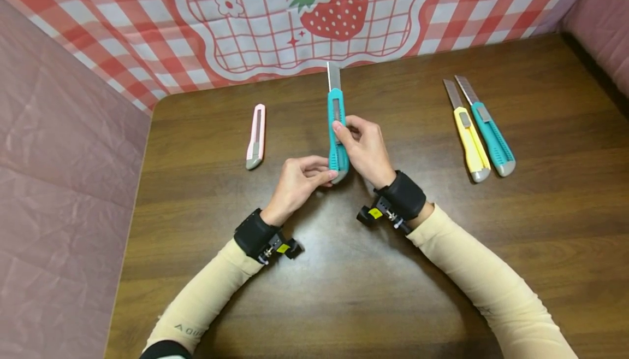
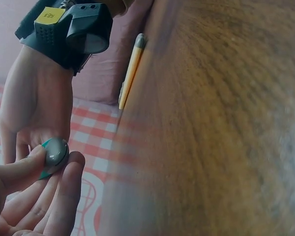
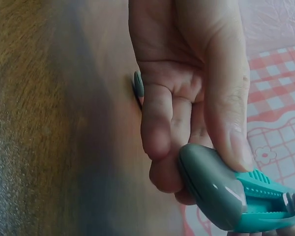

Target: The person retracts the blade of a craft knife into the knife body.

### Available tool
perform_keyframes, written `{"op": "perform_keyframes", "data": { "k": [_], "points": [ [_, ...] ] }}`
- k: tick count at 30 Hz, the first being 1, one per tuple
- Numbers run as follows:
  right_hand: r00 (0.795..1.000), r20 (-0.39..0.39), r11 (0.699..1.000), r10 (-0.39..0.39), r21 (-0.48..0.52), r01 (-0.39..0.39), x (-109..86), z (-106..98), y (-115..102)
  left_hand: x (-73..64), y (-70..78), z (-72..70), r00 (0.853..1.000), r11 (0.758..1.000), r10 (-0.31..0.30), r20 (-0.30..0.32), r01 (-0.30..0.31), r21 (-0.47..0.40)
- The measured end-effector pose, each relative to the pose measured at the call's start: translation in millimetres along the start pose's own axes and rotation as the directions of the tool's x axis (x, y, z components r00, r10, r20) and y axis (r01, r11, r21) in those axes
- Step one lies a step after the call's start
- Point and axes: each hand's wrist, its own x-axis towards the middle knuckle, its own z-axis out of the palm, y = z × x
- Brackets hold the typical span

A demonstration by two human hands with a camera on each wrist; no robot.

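Observation:
A teal box cutter [image 1: 337, 154] is held upright off the table in both hands, its wide blade [image 1: 334, 77] extended toward the cloth. My right hand [image 1: 369, 150] grips the body from the right, its thumb lying by the slider. At the lower end, my left hand [image 1: 294, 187] pinches the knife near its grey end cap [image 3: 209, 184] between thumb and fingers. The left wrist view shows that cap close up, with the right hand [image 2: 37, 105] behind it. Most of the right hand falls outside the right wrist view.
A pink box cutter [image 1: 257, 136] with no blade showing lies left of the hands on the wooden table [image 1: 314, 293]. On the right lie a yellow box cutter [image 1: 472, 146] and another teal one [image 1: 493, 139], blades extended. A checked strawberry cloth [image 1: 265, 20] hangs along the back edge.

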Motion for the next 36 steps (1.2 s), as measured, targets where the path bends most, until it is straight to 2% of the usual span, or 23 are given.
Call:
{"op": "perform_keyframes", "data": {
  "k": [5, 9, 18, 22, 27, 29, 32, 36],
  "points": [
    [0.999, -0.014, 1.000, 0.030, 0.005, -0.030, -0.6, -1.8, -1.4, -1.1, 0.7, 0.6, 0.998, 0.998, 0.039, -0.052, -0.037, 0.044],
    [0.998, -0.033, 0.999, 0.049, -0.009, -0.049, -0.2, -2.7, -0.7, -1.1, 0.7, 1.7, 0.995, 0.997, 0.046, -0.086, -0.040, 0.071],
    [0.993, -0.092, 0.996, 0.077, 0.045, -0.073, -2.2, 0.0, -1.9, -0.3, -1.8, 1.2, 0.993, 0.999, 0.039, -0.113, -0.035, 0.041],
    [0.993, -0.104, 0.994, 0.059, 0.093, -0.049, -2.5, 2.3, -2.1, 4.3, -16.7, 0.0, 0.992, 0.999, 0.044, -0.120, -0.043, 0.010],
    [0.994, -0.106, 0.992, 0.020, 0.124, -0.007, 2.0, 5.5, 23.2, 9.0, -33.8, -1.4, 0.991, 0.999, 0.044, -0.124, -0.045, -0.003],
    [0.994, -0.110, 0.993, 0.004, 0.122, 0.009, 3.4, 6.2, 32.6, 8.8, -33.5, -1.3, 0.993, 0.999, 0.033, -0.117, -0.034, -0.008],
    [0.993, -0.116, 0.995, 0.001, 0.104, 0.011, 3.0, 6.0, 33.1, 7.8, -29.4, -0.8, 0.994, 0.999, 0.017, -0.104, -0.020, -0.028],
    [0.992, -0.122, 0.996, -0.015, 0.081, 0.025, 1.7, 5.6, 30.2, 3.5, -14.4, 0.9, 0.996, 0.999, 0.010, -0.090, -0.013, -0.035]
  ]
}}
